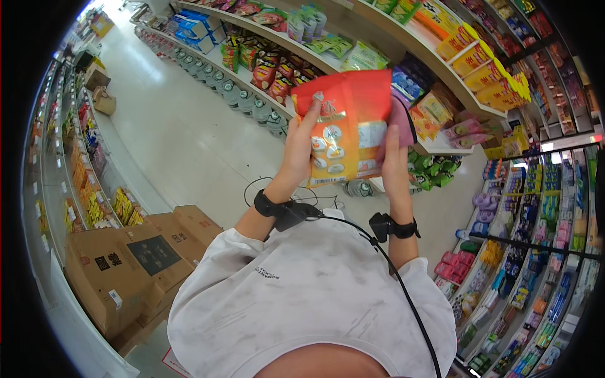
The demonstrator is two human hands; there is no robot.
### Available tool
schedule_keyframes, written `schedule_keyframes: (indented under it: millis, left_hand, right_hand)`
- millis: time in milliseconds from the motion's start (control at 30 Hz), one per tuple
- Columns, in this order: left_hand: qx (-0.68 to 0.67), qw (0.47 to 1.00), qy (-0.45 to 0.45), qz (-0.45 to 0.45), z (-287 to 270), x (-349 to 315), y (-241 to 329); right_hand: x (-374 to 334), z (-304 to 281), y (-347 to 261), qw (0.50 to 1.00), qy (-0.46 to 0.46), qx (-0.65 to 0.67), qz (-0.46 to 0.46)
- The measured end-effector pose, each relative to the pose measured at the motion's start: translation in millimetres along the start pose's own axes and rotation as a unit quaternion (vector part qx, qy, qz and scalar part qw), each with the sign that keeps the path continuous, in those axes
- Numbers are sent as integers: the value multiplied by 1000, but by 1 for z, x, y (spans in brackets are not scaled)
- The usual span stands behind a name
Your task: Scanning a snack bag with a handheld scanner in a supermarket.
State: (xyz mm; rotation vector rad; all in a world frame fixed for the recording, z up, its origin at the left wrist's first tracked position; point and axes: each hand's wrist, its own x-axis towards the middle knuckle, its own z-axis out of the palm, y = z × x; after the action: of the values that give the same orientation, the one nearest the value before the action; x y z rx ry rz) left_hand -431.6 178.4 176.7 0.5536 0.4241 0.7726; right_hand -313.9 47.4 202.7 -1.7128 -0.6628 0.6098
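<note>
A large red and orange snack bag [343, 129] is held up in front of my chest, tilted, its printed side toward me. My left hand [301, 142] grips the left side, the thumb lying over the front and the other fingers hidden behind. My right hand [395, 164] closes on the right edge, its fingers partly out of sight. Beside that edge a mauve item with a dark rim [401, 123] sticks out from behind the bag; I cannot tell whether it is a separate packet. Both wrists carry black straps with small devices.
Ahead stands a shelf unit with snack packets [274, 72], large water bottles [242, 101] along its base. Cardboard boxes [113, 271] are stacked at my lower left, near another packed shelf [88, 176]. Household goods fill racks [523, 277] on the right. A black cable [403, 286] crosses my shirt.
</note>
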Motion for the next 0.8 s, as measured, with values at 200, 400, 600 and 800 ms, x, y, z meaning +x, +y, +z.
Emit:
schedule_keyframes:
  millis: [200, 400, 600, 800]
  left_hand:
    - [-46, 996, -68, -42, -14, 2, -3]
    - [-46, 993, -88, -60, -15, 0, -2]
    - [-52, 990, -112, -74, -17, 1, 0]
    - [-53, 992, -102, -52, -15, 7, -8]
  right_hand:
    - [-9, 4, -7, 985, 2, 80, -151]
    - [-12, 6, -5, 983, 0, 109, -147]
    - [-10, 4, -4, 983, 1, 93, -160]
    - [-11, -1, -4, 985, 9, 102, -142]
